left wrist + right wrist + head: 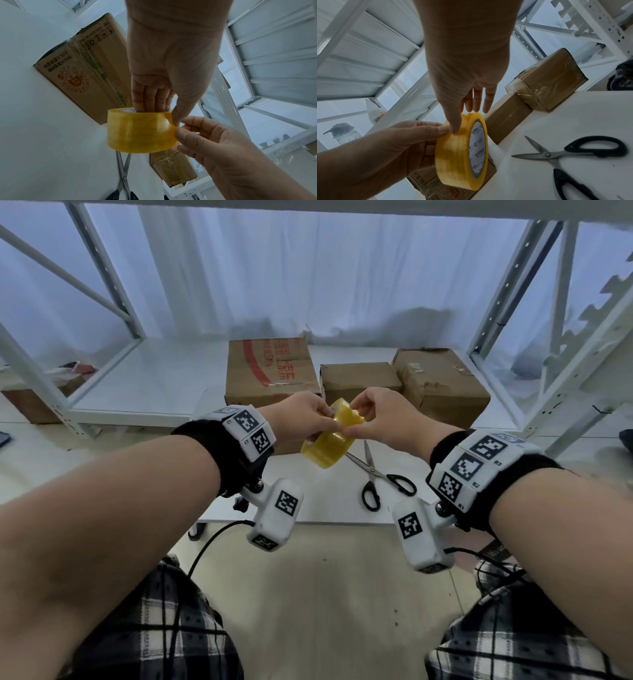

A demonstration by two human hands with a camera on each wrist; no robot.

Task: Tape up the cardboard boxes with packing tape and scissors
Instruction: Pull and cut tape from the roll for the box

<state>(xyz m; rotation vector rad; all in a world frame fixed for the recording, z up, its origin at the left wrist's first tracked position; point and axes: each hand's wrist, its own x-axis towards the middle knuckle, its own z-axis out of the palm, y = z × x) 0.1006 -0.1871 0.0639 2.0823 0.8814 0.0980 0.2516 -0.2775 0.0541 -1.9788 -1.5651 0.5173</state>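
Both hands hold a yellow packing tape roll (327, 441) in the air above a white table (329, 508). My left hand (310, 414) grips it with fingers (149, 97) inside the core and the thumb on the outer face. My right hand (368, 410) pinches the roll's outer layer with its thumb (453, 127) and fingers. Black-handled scissors (380, 477) lie with blades apart on the table, just right of the roll. Three cardboard boxes stand behind: a large one with red print (270, 371), a small one (359, 380) and a taped one (442, 381).
White metal shelving frames (113, 302) rise left and right, with a white curtain (308, 268) behind. Cables hang from the wrist cameras over my plaid-clad legs (154, 628). The table's near edge (308, 522) runs just below the scissors. More cardboard (30, 405) sits far left.
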